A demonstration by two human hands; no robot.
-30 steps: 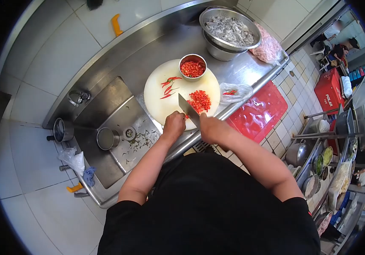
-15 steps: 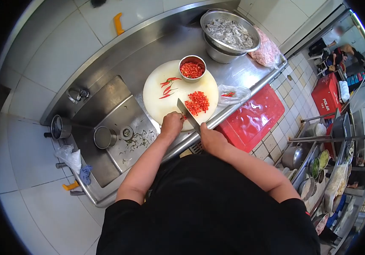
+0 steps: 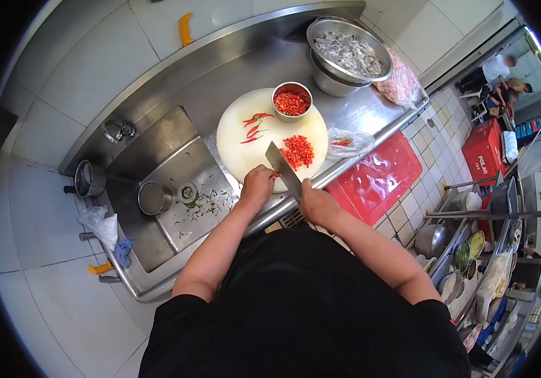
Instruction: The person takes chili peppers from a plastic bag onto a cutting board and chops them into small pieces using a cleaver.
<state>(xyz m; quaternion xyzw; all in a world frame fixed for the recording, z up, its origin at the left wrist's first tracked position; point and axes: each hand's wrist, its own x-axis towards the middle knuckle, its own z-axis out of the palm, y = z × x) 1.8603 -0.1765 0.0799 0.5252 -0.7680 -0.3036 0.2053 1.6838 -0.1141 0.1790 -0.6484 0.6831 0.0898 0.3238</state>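
Observation:
My right hand (image 3: 318, 205) is closed around the handle of a cleaver (image 3: 285, 171), whose broad blade slants over the round white cutting board (image 3: 232, 148). Left of the blade, my left hand (image 3: 258, 187) is closed, with a bit of red chili (image 3: 275, 174) showing at its fingertips. Chopped red chili (image 3: 297, 152) lies in a heap to the right of the blade. Several whole red chilies (image 3: 253, 133) rest farther back on the board. A steel bowl (image 3: 291, 116) holding chopped chili stands at the board's far edge.
Beside the board lies a clear plastic bag (image 3: 354, 145) with chilies inside. A steel sink (image 3: 185, 148) is at left, holding a metal pot (image 3: 154, 198) and green scraps. Stacked metal bowls (image 3: 381, 74) stand at back right. A red lid (image 3: 378, 179) lies below the counter edge.
The whole view has shifted slightly. Both hands stay at the board's near edge, the cleaver still beside the chopped heap with only a small shift of its blade.

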